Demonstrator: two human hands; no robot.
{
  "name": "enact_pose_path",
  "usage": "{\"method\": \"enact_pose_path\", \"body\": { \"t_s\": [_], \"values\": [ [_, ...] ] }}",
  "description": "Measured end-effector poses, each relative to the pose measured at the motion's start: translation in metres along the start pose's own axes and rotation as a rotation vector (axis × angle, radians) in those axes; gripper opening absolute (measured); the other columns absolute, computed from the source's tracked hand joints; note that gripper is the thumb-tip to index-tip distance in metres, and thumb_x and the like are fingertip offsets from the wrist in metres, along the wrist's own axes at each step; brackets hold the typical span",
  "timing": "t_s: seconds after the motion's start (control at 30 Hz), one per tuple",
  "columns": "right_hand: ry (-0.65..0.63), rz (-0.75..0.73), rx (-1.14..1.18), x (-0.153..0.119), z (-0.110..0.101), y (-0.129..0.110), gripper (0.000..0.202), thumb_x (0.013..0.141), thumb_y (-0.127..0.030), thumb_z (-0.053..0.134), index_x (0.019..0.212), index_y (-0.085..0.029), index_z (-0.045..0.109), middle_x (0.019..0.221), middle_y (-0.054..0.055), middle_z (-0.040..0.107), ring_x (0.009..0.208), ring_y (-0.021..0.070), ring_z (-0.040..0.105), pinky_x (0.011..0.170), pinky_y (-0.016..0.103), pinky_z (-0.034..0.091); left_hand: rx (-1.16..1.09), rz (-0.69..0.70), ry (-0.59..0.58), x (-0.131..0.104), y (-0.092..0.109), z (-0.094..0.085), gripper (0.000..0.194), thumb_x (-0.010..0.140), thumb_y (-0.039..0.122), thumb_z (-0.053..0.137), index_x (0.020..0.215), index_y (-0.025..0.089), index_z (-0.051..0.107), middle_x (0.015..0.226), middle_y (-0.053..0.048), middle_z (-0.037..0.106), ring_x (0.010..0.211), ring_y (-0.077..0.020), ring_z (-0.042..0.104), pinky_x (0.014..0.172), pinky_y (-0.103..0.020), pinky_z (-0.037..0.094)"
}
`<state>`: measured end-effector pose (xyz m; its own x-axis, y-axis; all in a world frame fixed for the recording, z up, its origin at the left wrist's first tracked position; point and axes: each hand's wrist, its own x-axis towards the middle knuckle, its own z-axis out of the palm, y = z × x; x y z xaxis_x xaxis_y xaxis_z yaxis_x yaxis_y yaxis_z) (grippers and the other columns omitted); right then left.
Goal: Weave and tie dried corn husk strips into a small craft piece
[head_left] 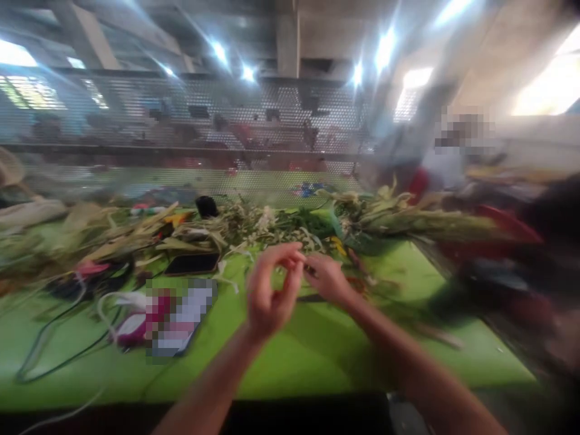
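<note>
Above the green table [281, 374], my left hand [272, 293] is closed in a pinch, thumb and fingertips brought together in a ring. My right hand [327, 279] is curled close beside it, its fingers meeting the left fingertips. Whatever lies between the fingers is too small and blurred to make out. Just beyond both hands lies a heap of dry, pale green and straw-coloured plant strips [267, 223]. A dark flat phone [191, 264] lies to the left of my hands, and a second, light-screened phone [193, 314] lies nearer to me.
Cables [58, 326] loop across the table's left side beside a magenta object [136, 326]. A leafy bundle [408, 223] sits at the back right, by a red basin-like rim [507, 220]. A mesh partition [217, 121] stands behind. People are blurred at the right.
</note>
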<state>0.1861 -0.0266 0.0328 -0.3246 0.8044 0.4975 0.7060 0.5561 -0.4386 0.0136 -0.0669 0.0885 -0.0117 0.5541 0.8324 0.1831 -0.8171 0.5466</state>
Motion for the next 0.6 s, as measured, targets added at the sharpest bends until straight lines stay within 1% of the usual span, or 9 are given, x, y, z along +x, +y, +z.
{"method": "enact_pose_path", "body": {
  "t_s": [0.07, 0.13, 0.23, 0.3, 0.33, 0.4, 0.47, 0.53, 0.6],
  "values": [
    [0.091, 0.040, 0.016, 0.000, -0.014, -0.003, 0.015, 0.090, -0.025, 0.055, 0.094, -0.023, 0.070, 0.091, 0.004, 0.073, 0.082, 0.0179, 0.065, 0.076, 0.028, 0.048, 0.008, -0.083, 0.060, 0.001, -0.033, 0.017, 0.031, 0.089, 0.023, 0.056, 0.120, 0.022, 0.058, 0.100, -0.005, 0.067, 0.080, -0.0128, 0.064, 0.074, -0.028, 0.054],
    [0.208, 0.087, 0.026, -0.002, -0.032, 0.001, 0.016, 0.090, -0.027, 0.055, 0.096, -0.022, 0.070, 0.091, 0.004, 0.073, 0.081, 0.0175, 0.066, 0.077, 0.027, 0.049, 0.082, -0.179, 0.045, -0.004, -0.072, 0.025, 0.026, 0.091, 0.027, 0.052, 0.115, 0.019, 0.059, 0.103, -0.007, 0.066, 0.082, -0.0137, 0.063, 0.076, -0.028, 0.052],
    [0.353, 0.179, -0.029, -0.006, -0.070, 0.021, 0.019, 0.090, -0.030, 0.055, 0.098, -0.020, 0.070, 0.094, 0.005, 0.073, 0.083, 0.0188, 0.066, 0.078, 0.029, 0.051, 0.282, -0.313, -0.102, -0.016, -0.123, 0.026, 0.026, 0.091, 0.026, 0.049, 0.113, 0.018, 0.060, 0.094, -0.006, 0.068, 0.077, -0.0152, 0.061, 0.078, -0.029, 0.049],
    [0.372, 0.242, -0.164, -0.006, -0.101, 0.038, 0.020, 0.088, -0.030, 0.056, 0.097, -0.020, 0.070, 0.091, 0.005, 0.073, 0.079, 0.0192, 0.066, 0.076, 0.030, 0.051, 0.361, -0.408, -0.207, -0.021, -0.142, 0.022, 0.028, 0.089, 0.026, 0.049, 0.114, 0.018, 0.060, 0.088, -0.005, 0.068, 0.073, -0.0164, 0.061, 0.072, -0.029, 0.047],
    [0.376, 0.262, -0.266, -0.004, -0.117, 0.047, 0.019, 0.086, -0.028, 0.056, 0.096, -0.020, 0.070, 0.092, 0.005, 0.073, 0.080, 0.0196, 0.066, 0.077, 0.030, 0.050, 0.375, -0.442, -0.222, -0.022, -0.147, 0.021, 0.028, 0.089, 0.025, 0.049, 0.114, 0.018, 0.060, 0.089, -0.005, 0.068, 0.073, -0.0169, 0.062, 0.071, -0.029, 0.046],
    [0.317, 0.324, -0.521, 0.003, -0.146, 0.064, 0.020, 0.085, -0.026, 0.056, 0.096, -0.021, 0.071, 0.098, 0.007, 0.072, 0.088, 0.0223, 0.065, 0.079, 0.033, 0.048, 0.369, -0.471, -0.228, -0.023, -0.149, 0.020, 0.029, 0.088, 0.025, 0.049, 0.115, 0.018, 0.059, 0.089, -0.005, 0.069, 0.073, -0.0173, 0.062, 0.069, -0.029, 0.045],
    [0.168, 0.380, -0.762, 0.013, -0.168, 0.078, 0.025, 0.083, -0.024, 0.056, 0.103, -0.021, 0.071, 0.111, 0.011, 0.070, 0.100, 0.0272, 0.063, 0.084, 0.037, 0.046, 0.348, -0.472, -0.225, -0.022, -0.146, 0.022, 0.029, 0.088, 0.024, 0.049, 0.115, 0.018, 0.060, 0.090, -0.005, 0.069, 0.073, -0.0171, 0.062, 0.069, -0.028, 0.044],
    [-0.091, 0.425, -0.954, 0.021, -0.181, 0.089, 0.035, 0.075, -0.024, 0.066, 0.109, -0.020, 0.070, 0.116, 0.015, 0.069, 0.106, 0.0336, 0.060, 0.087, 0.043, 0.043, 0.338, -0.476, -0.228, -0.022, -0.141, 0.024, 0.029, 0.088, 0.024, 0.049, 0.114, 0.019, 0.060, 0.091, -0.005, 0.070, 0.074, -0.0170, 0.062, 0.070, -0.029, 0.044],
    [-0.190, 0.448, -0.999, 0.027, -0.185, 0.098, 0.043, 0.068, -0.019, 0.069, 0.112, -0.019, 0.070, 0.108, 0.017, 0.072, 0.100, 0.0346, 0.063, 0.087, 0.045, 0.041, 0.333, -0.492, -0.239, -0.022, -0.139, 0.026, 0.028, 0.088, 0.024, 0.050, 0.113, 0.021, 0.060, 0.092, -0.004, 0.071, 0.075, -0.0171, 0.063, 0.070, -0.029, 0.044]
  ]
}}
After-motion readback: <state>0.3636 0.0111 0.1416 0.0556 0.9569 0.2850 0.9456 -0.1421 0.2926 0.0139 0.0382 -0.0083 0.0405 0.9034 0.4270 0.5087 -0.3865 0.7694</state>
